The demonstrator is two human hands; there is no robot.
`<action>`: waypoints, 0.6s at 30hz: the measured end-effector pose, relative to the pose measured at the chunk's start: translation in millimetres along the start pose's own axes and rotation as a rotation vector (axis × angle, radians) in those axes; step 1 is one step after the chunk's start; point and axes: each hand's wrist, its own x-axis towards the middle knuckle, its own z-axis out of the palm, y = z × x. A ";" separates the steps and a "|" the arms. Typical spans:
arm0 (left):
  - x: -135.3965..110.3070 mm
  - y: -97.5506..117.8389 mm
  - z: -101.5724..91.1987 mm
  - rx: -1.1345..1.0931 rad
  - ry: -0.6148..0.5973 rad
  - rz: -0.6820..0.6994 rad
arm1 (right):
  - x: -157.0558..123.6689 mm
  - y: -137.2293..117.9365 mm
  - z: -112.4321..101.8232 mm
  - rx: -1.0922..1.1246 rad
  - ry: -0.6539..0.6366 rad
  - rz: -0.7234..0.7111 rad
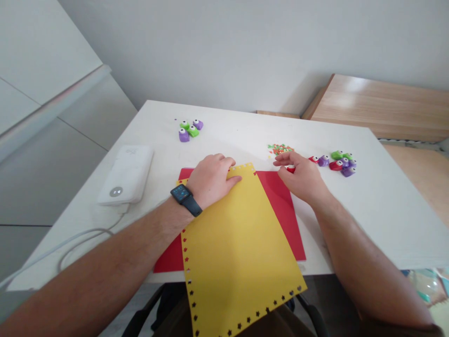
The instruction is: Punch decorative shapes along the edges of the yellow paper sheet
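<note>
The yellow sheet (238, 243), atop the red sheet (280, 210) and overhanging the bench (365, 215), shows cut-outs left, bottom and top — right edge mostly uncut. Left hand (212, 180) lies on it, fingers unclenched; right hand (300, 178) meets a red punch (291, 170) — grip unclear.

My right hand (298, 175) hides most of a red object (291, 169). The yellow sheet (238, 243), its lower-left corner cut off by the frame's bottom, covers the red sheet (280, 206) in part. Right of centre, coloured bits (280, 149) are too small to tell.
</note>
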 end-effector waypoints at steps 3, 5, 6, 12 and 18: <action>0.2 -0.1 -0.1 0.001 -0.001 -0.001 | 0.7 0.6 -0.6 0.007 0.018 -0.013; 0.2 0.2 -0.2 0.003 -0.001 -0.002 | 1.1 0.4 -1.1 -0.011 0.029 -0.007; 0.2 0.4 -0.3 0.003 0.000 -0.001 | 1.5 0.3 -1.2 -0.029 0.036 0.005; 0.3 1.5 0.2 0.006 0.003 -0.001 | 8.8 4.2 6.7 0.141 -0.085 0.015; 0.9 0.9 0.2 0.005 0.004 0.006 | 20.3 14.4 11.7 0.271 -0.052 0.086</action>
